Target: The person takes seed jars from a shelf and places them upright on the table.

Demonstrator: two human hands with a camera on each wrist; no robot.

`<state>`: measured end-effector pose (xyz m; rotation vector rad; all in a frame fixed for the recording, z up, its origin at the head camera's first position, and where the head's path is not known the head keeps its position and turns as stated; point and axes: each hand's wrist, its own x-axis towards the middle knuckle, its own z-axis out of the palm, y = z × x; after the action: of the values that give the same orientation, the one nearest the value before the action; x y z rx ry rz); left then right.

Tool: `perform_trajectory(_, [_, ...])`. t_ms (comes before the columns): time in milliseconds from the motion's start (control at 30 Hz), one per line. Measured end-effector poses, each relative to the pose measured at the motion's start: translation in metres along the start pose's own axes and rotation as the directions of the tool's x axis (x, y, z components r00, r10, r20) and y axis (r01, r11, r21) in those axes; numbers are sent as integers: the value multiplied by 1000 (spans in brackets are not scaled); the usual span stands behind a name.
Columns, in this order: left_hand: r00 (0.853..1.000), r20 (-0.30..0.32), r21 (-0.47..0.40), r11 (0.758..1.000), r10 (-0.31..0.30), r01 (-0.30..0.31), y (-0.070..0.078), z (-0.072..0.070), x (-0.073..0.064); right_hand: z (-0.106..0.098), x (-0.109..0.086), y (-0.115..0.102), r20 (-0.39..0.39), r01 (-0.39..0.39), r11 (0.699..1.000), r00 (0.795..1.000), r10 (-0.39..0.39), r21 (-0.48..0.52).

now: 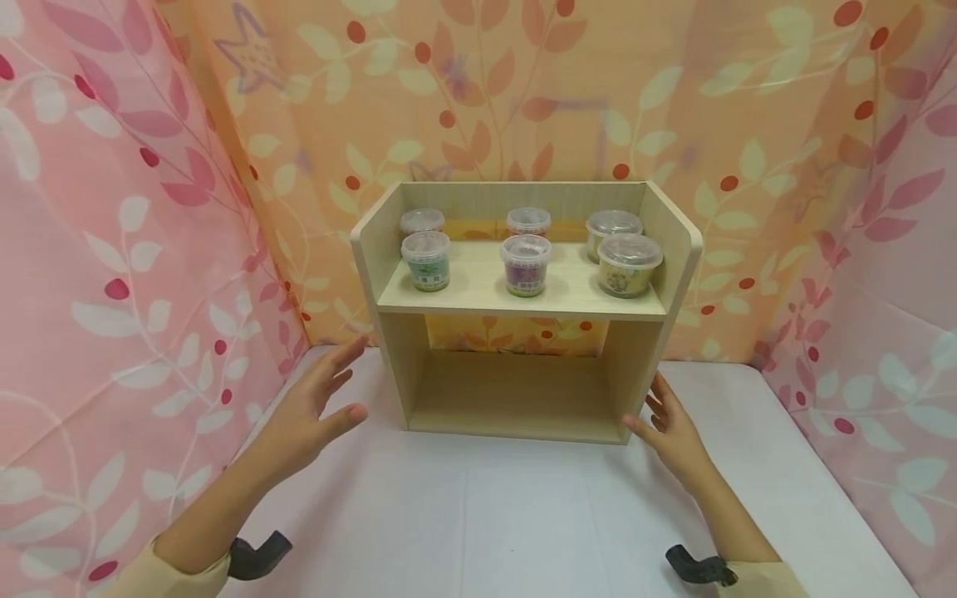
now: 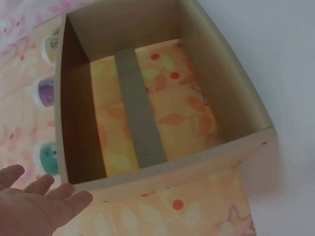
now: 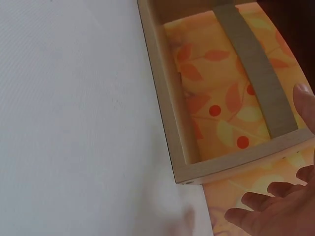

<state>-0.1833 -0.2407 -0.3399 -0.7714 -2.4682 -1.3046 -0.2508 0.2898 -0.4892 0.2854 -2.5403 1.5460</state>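
Observation:
A small two-tier wooden shelf (image 1: 516,399) stands on a white-covered table. On its upper board are several clear lidded tubs: a teal one (image 1: 429,264) at the left, a purple one (image 1: 526,270) in the middle and a wider, pale yellow one (image 1: 628,270) at the right, each with another behind it. To the left of the shelf, my left hand (image 1: 310,419) hovers with fingers extended, holding nothing. My right hand (image 1: 676,436) is beside the lower right side panel, its fingers loosely spread; whether it touches the panel, I cannot tell.
White cloth (image 1: 516,507) covers the table in front of the shelf. Behind it hangs an orange leaf-patterned curtain (image 1: 299,166), and pink patterned curtains (image 1: 134,241) close in the sides. A grey-brown slat (image 2: 140,108) crosses the shelf's open back.

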Motion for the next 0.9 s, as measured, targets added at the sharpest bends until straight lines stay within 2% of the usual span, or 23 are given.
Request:
perform_trajectory(267, [998,58,-138,990,16,-7,23,1,21,8,4,1,10,-27,994,1000,26,110])
perform_trajectory(400, [998,56,-128,992,21,-13,34,4,35,13,6,1,12,-38,985,999,37,168])
perform_trajectory(567, [999,40,-101,995,-9,13,47,7,51,20,5,6,11,-38,972,999,36,233])
perform_trajectory(767, [999,7,-72,997,-41,42,65,13,76,25,4,15,3,-32,975,999,32,219])
perform_trajectory(900, [998,-29,-47,997,-59,57,70,14,94,28,6,16,-19,-13,978,1000,18,208])
